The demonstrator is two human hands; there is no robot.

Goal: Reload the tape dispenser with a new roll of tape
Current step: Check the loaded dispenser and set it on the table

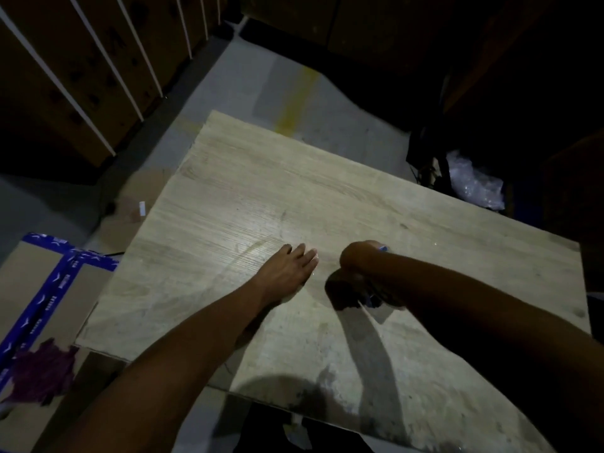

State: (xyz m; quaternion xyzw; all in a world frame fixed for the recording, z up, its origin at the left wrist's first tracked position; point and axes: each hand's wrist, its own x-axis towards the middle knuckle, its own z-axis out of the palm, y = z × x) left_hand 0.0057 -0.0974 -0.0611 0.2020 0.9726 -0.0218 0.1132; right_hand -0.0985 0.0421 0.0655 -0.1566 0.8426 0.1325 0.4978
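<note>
On a pale wooden table (248,204), my left hand (287,273) lies flat, fingers together, with nothing in it. To its right, my right hand (361,258) is curled with the wrist bent, closed over a dark object with small blue parts, apparently the tape dispenser (371,300). Hand, forearm and shadow hide most of it, and in the dim light its shape is unclear. I see no roll of tape.
A cardboard box sealed with blue printed tape (49,289) stands low at the left, with a purple cloth (42,371) beside it. Stacked brown cartons (81,67) fill the back left. A crumpled clear plastic bag (474,184) lies past the table's right edge.
</note>
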